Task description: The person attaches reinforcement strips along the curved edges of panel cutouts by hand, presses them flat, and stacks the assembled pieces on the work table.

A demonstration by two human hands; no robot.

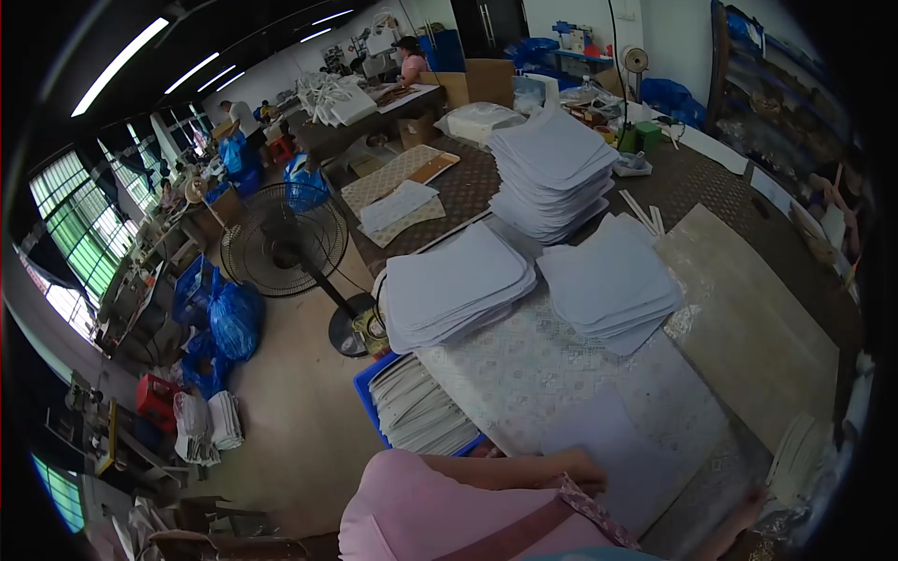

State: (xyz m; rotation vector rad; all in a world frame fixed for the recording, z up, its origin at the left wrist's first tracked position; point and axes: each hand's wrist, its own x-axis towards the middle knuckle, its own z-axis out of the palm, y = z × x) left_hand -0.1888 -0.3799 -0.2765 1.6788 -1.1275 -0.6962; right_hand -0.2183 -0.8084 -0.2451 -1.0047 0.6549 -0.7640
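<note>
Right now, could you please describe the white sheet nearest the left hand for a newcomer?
Find the pale patterned tabletop bearing white stacks. At its near end, by the left hand, is the white sheet. Unlike the stacks, it lies low, flat and apart from them.

Table (716,178) with a brown patterned surface and, nearer, a pale patterned cover (505,369); it bears a tall paper-like stack (552,173), a left low stack (458,285), a right low stack (608,285), a single white sheet (622,439) and a beige board (762,323).
</note>
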